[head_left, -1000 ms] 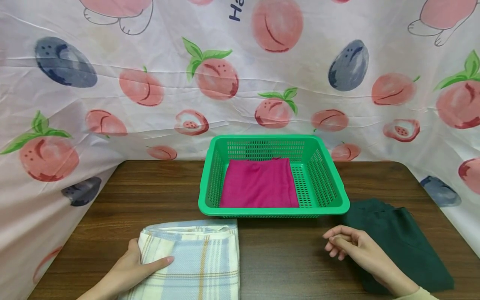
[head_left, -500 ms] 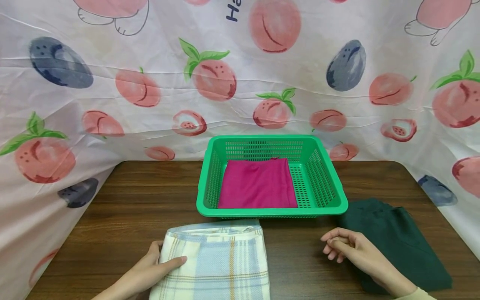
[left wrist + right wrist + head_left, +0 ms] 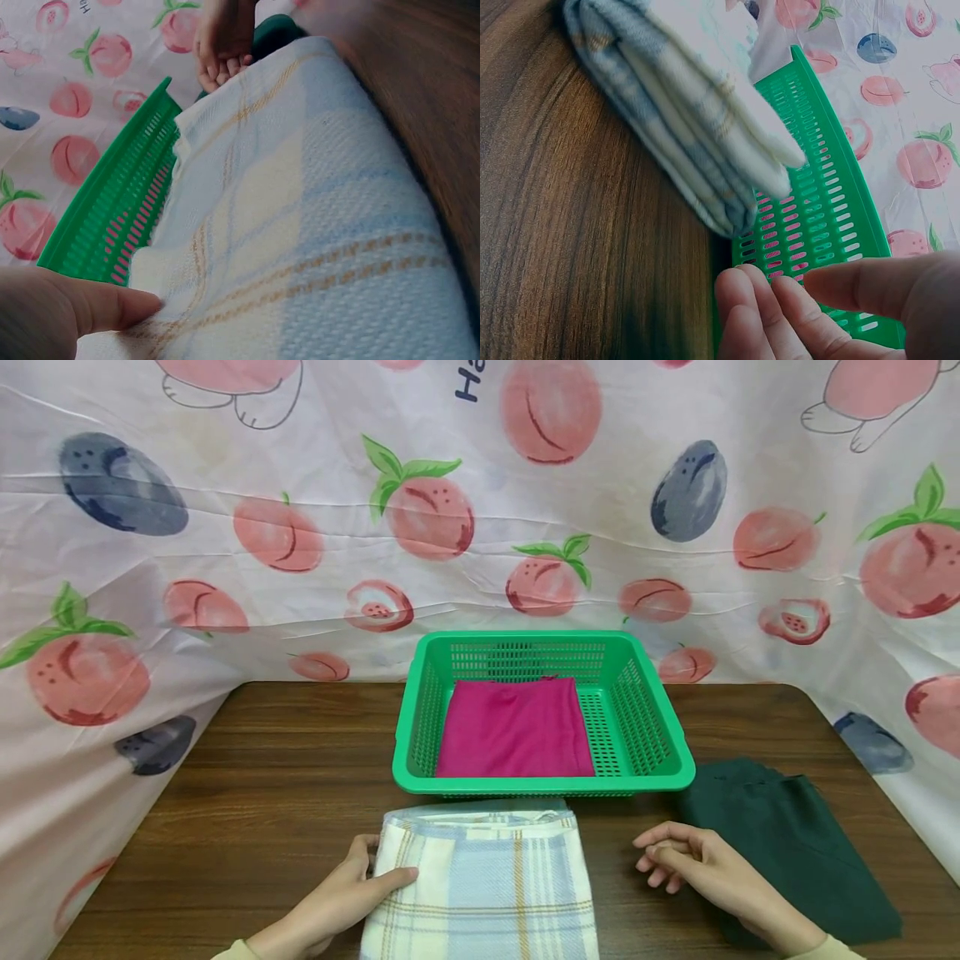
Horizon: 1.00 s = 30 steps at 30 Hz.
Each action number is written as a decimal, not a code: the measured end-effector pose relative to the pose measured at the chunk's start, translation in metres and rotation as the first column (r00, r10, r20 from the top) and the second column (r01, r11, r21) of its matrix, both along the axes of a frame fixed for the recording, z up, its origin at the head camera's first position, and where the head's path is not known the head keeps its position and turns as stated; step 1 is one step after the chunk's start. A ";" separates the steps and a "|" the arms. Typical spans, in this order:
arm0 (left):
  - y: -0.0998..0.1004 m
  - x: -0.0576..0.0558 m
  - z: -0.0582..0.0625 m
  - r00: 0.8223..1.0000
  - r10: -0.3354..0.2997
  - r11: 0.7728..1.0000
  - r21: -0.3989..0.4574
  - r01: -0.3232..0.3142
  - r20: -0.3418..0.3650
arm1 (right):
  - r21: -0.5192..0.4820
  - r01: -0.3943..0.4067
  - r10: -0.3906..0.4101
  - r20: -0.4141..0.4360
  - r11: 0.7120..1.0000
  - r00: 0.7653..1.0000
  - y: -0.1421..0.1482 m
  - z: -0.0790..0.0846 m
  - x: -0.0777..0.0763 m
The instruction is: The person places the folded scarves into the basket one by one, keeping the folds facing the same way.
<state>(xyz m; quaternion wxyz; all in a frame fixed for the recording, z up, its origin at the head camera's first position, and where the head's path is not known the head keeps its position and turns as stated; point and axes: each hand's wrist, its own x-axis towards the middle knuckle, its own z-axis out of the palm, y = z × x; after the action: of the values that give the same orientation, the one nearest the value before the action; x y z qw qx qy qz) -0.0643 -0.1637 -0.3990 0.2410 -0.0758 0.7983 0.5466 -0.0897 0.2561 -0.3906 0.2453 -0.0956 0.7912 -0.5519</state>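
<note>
A thick folded plaid cloth (image 3: 480, 885) in cream, pale blue and tan fills the table's front middle. My left hand (image 3: 348, 885) grips its left edge, thumb on top and the other fingers tucked underneath. In the left wrist view the thumb (image 3: 116, 304) presses the soft weave near a fold. My right hand (image 3: 697, 864) hangs loosely curled to the right of the cloth, holding nothing. Seen from the right wrist, the plaid cloth (image 3: 675, 112) shows several stacked layers from the side, apart from the relaxed fingers (image 3: 802, 307).
Just behind the plaid cloth stands a green perforated basket (image 3: 543, 783) with a folded magenta cloth (image 3: 517, 727) inside. A dark green cloth (image 3: 810, 852) lies at the right, partly under my right forearm in the head view. A fruit-print curtain (image 3: 480, 485) hangs behind the wooden table (image 3: 300, 735).
My left hand has carried the plaid cloth to the right, from left of the basket to in front of it. The right hand has shifted only slightly left.
</note>
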 end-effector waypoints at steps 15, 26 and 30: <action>0.029 -0.004 -0.004 0.999 0.018 1.000 0.004 -0.018 -0.028 | 0.039 -0.018 0.017 0.042 0.999 0.999 -0.006 -0.004 0.001; 0.016 -0.003 0.001 1.000 -0.021 0.999 0.024 0.021 0.012 | 0.058 0.016 -0.022 0.102 0.998 0.995 -0.012 -0.008 0.003; 0.010 -0.003 0.000 0.998 -0.029 0.998 0.060 0.027 0.048 | 0.031 -0.020 0.015 0.136 0.999 0.991 -0.013 -0.010 0.004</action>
<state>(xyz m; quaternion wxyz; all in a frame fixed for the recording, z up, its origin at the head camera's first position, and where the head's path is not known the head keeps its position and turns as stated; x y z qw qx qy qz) -0.0670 -0.1534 -0.3993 0.2701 -0.0707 0.7767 0.5646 -0.0861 0.2427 -0.4001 0.3048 -0.0608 0.7806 -0.5422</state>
